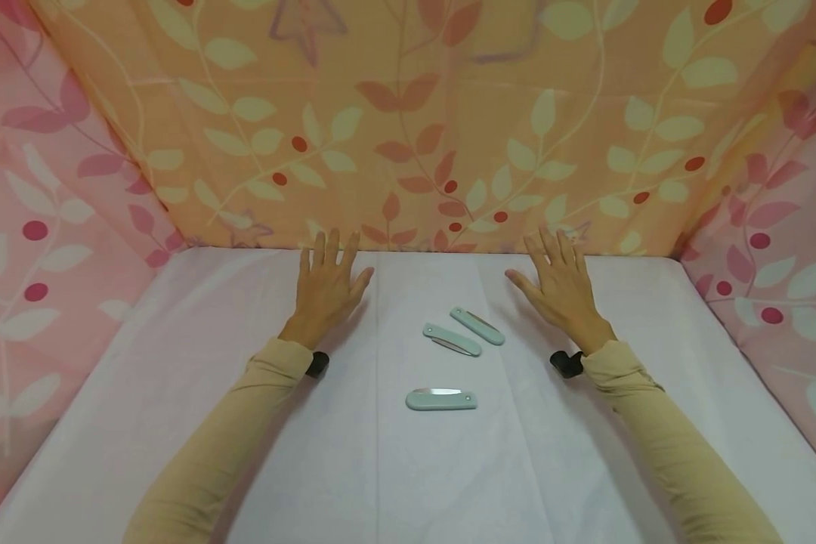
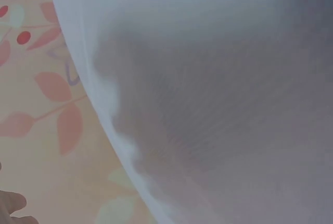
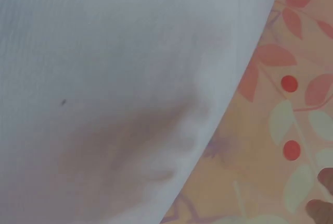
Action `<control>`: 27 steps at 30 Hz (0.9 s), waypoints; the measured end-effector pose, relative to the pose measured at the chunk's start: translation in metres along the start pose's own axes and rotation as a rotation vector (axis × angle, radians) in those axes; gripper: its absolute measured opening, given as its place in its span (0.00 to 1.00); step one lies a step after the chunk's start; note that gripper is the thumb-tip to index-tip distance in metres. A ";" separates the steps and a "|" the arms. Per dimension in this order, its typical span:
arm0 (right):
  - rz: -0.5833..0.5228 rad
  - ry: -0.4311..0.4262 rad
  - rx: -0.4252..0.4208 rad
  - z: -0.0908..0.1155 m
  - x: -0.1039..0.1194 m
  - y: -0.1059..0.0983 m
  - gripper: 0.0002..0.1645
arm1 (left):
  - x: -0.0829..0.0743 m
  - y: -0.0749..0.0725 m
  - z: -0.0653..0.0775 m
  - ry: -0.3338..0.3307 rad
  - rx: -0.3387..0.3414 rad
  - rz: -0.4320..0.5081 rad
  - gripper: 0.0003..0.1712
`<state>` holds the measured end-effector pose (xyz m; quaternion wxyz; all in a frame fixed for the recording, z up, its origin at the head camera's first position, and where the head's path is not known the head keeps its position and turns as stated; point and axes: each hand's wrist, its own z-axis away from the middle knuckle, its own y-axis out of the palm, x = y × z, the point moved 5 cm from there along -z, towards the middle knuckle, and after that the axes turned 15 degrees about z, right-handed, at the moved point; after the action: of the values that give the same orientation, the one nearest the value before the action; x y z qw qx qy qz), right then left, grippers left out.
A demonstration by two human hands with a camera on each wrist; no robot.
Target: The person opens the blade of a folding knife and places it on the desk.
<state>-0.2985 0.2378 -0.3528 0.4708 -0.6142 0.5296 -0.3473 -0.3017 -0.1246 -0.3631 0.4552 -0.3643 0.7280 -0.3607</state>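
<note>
Three pale green folding knives lie on the white cloth between the arms. The nearest knife (image 1: 441,400) lies level, a strip of blade showing along its upper edge. Farther back, one knife (image 1: 452,340) and another knife (image 1: 477,326) lie slantwise side by side, blades folded in. My left hand (image 1: 326,287) is held palm down with fingers spread, left of the knives and holding nothing. On the other side my right hand (image 1: 561,287) is likewise spread, apart from the knives. Only fingertips of each hand enter the wrist views, over shadows on the cloth.
A white cloth (image 1: 313,468) covers the table. Behind it hangs an orange leaf-patterned curtain (image 1: 394,136), with pink patterned panels at the left (image 1: 54,249) and right (image 1: 775,257). Black wrist cameras are strapped at the left wrist (image 1: 318,366) and right wrist (image 1: 567,364).
</note>
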 end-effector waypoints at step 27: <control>-0.028 -0.052 0.039 0.037 0.027 -0.016 0.46 | -0.026 -0.001 0.028 0.033 0.091 -0.006 0.39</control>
<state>-0.2536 0.2196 -0.3508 0.4911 -0.6212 0.5018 -0.3481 -0.2674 -0.1079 -0.3609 0.4581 -0.3394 0.7170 -0.4011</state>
